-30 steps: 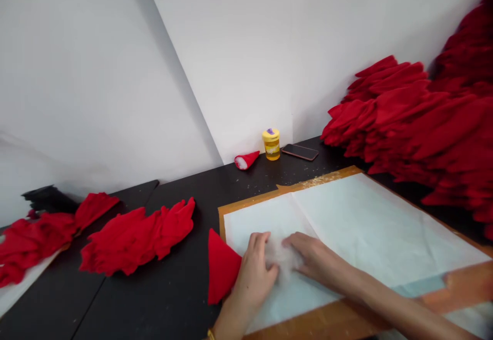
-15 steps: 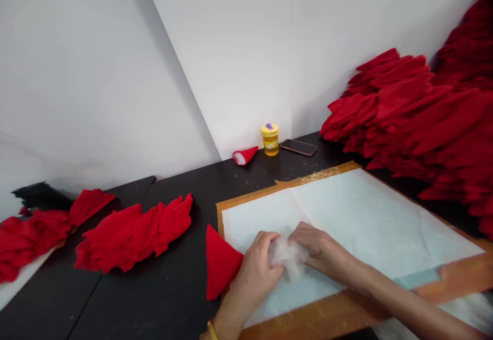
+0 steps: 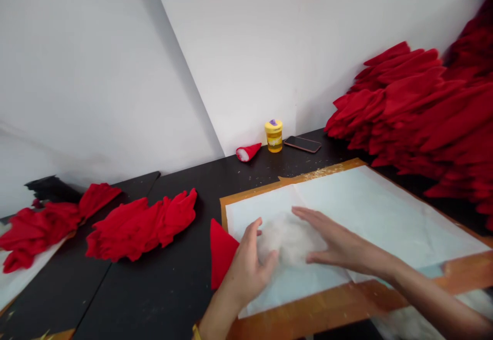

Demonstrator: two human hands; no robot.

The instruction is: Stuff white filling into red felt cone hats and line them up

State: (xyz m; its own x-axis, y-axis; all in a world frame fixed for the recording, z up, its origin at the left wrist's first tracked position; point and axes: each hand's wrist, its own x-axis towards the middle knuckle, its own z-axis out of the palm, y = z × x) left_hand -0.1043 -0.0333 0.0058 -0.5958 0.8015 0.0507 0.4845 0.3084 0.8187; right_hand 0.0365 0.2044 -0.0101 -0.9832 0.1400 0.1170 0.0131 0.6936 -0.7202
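Observation:
A blurred clump of white fibre stuffing sits over the white sheet between my hands. My left hand is at its left side, fingers curved and thumb apart. On the other side, my right hand is spread, with thumb and fingers apart around the clump's edge. A flat red cone-shaped cloth piece lies to the left of the sheet, partly hidden behind my left hand.
Red cloth pieces are heaped at the right, with a smaller bunch at the left. Near the wall are a stuffed red cone, a yellow-lidded jar and a phone. More white stuffing shows at the lower right.
My hands have moved apart and their fingers have opened. The stuffing between them looks wider and looser. The whole view has shifted slightly.

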